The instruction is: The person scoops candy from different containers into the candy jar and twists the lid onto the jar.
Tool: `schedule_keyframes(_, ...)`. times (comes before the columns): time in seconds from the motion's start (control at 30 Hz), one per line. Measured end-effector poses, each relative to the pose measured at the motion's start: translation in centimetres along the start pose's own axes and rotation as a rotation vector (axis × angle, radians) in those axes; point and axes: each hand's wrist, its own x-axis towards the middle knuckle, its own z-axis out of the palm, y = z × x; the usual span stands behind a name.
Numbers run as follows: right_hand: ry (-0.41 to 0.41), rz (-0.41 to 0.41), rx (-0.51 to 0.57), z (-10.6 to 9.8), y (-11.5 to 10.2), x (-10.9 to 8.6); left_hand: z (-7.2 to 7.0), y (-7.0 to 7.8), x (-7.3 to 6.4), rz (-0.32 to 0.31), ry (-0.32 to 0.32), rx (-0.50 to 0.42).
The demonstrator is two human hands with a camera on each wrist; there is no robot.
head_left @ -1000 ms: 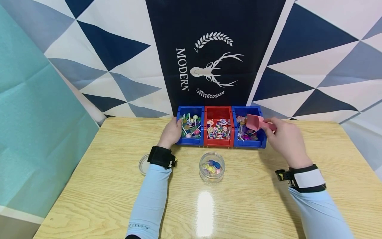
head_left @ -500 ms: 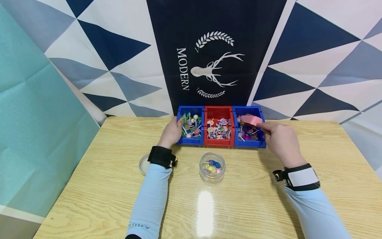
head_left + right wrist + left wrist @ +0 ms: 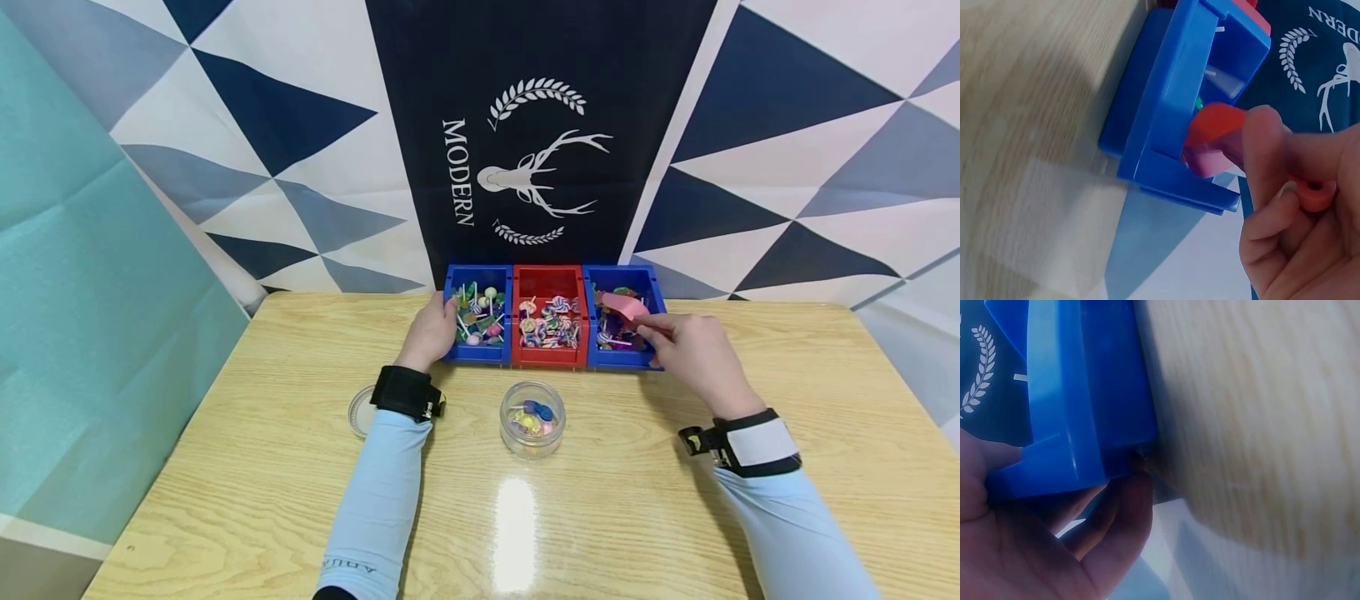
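- Your left hand [image 3: 431,335] grips the left blue bin [image 3: 477,356] at its outer wall, thumb over the rim.
- Your right hand [image 3: 701,357] holds the pink scoop [image 3: 624,306] by its handle, the blade inside the right blue bin [image 3: 621,359].
- The clear jar [image 3: 532,450] of candies [image 3: 531,420] stands on the table [image 3: 600,500] before the red bin [image 3: 550,357].

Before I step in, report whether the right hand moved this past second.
Yes: in the head view, the right hand has shifted slightly left, nearer the red bin.
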Motion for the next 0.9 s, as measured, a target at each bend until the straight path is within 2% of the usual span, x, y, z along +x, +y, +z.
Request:
schedule_keyframes(0.23,-0.065,0.053,0.131,-0.15,0.06,0.08,-0.04,-0.05,-0.03,0.006,0.003,-0.004)
schedule_keyframes(0.33,-0.051,0.076,0.173,-0.19,0.28,0.02,-0.06,0.03,-0.12,0.006,0.005,-0.009)
schedule_keyframes(0.57,-0.008,0.091,0.187,-0.2,0.54,-0.06,-0.04,0.15,-0.12,-0.017,-0.008,-0.02)
schedule_keyframes(0.7,-0.039,0.104,0.246,-0.28,0.69,-0.03,-0.08,0.24,-0.14,-0.026,-0.012,-0.031)
schedule_keyframes(0.9,-0.109,0.207,0.405,-0.53,0.82,0.04,-0.11,0.22,-0.24,-0.014,-0.004,-0.03)
